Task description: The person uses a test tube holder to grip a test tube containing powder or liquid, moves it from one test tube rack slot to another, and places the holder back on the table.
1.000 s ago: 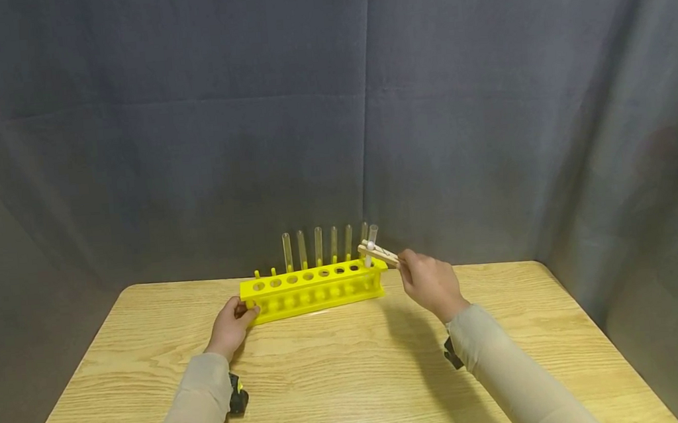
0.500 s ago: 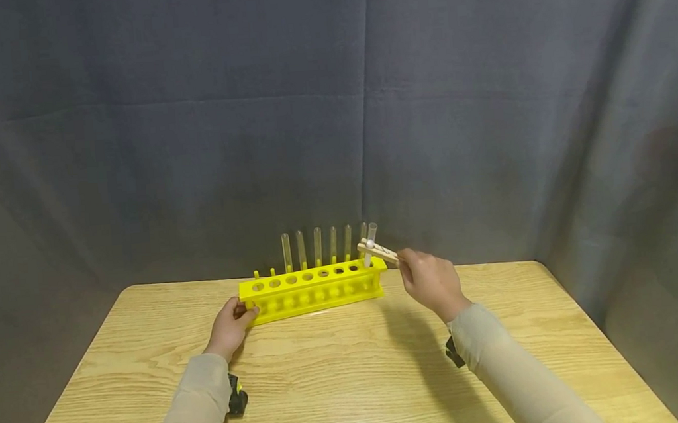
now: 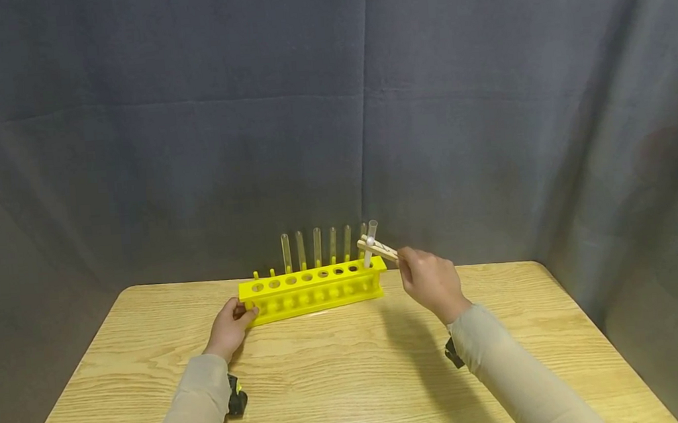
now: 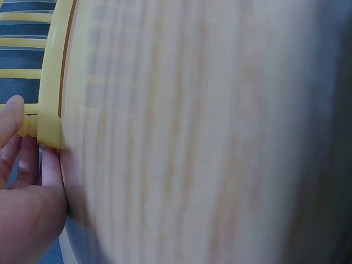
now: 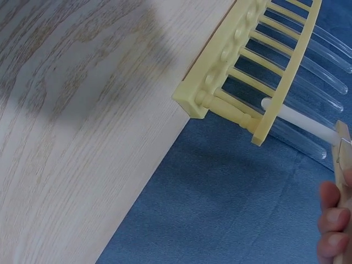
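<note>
In the right hand (image 3: 433, 285), holding the handle end of a wooden clamp (image 3: 381, 251), fingers curled round it. Gripping in the clamp's far end a test tube (image 3: 369, 257), clear at the top, white lower down, leaning slightly. Passing through the rightmost hole in the top plate of a yellow rack (image 3: 315, 286), plain along its front, with the rounded tip below that plate and above the base. With the left hand (image 3: 229, 329), gripping the rack's left end, thumb in front. Standing mouth-down along the back, on pegs, six clear tubes (image 3: 318, 246); at the left, two bare pegs (image 3: 256, 275). All on a wood-grain surface (image 3: 339, 371), before a dark curtain (image 3: 191, 150). At the left wrist, below a pale sleeve (image 3: 192, 402), a black device (image 3: 237, 399) with a small yellow patch, too small to read for lettering.
</note>
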Motion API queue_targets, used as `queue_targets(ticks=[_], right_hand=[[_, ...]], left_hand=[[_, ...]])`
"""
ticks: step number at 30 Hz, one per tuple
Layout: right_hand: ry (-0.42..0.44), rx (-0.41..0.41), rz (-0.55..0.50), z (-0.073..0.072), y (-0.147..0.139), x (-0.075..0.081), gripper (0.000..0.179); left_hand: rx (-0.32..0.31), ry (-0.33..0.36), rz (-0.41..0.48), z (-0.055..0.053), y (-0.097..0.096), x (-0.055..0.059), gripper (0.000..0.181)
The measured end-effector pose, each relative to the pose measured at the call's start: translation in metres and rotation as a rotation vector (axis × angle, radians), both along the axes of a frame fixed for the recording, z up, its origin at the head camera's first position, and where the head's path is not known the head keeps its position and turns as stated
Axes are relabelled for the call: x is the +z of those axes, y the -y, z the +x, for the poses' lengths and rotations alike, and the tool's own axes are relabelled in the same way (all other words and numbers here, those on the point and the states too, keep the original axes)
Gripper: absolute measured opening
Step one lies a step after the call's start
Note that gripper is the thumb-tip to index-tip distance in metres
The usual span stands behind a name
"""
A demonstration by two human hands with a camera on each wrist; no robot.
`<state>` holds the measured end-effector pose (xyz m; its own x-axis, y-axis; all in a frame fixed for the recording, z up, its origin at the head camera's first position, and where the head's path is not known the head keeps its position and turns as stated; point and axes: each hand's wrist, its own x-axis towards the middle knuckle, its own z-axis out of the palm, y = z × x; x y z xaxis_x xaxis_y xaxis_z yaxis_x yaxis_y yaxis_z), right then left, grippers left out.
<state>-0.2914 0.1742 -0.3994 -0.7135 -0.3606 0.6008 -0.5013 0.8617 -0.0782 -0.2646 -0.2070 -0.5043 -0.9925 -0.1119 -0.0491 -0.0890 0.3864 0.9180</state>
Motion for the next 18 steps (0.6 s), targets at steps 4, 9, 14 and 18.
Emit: queue_targets(ticks=[4,9,14,18], right_hand=[[-0.013,0.007,-0.004,0.0013,-0.0002,0.0012,0.004],[-0.036,0.015,-0.009,0.0023,0.0000,0.0038,0.005],[-0.058,0.024,-0.016,0.0023,-0.0015,0.0059,0.004],[-0.083,0.029,-0.018,0.0017,-0.0014,0.0078,0.005]], left_hand=[[0.000,-0.005,0.003,-0.0002,0.0005,-0.0023,0.020],[0.002,-0.013,0.005,-0.0009,0.0004,-0.0026,0.021],[0.007,-0.006,0.008,-0.0015,-0.0009,-0.0011,0.021],[0.003,0.000,0.012,-0.0023,-0.0010,0.0002,0.021]])
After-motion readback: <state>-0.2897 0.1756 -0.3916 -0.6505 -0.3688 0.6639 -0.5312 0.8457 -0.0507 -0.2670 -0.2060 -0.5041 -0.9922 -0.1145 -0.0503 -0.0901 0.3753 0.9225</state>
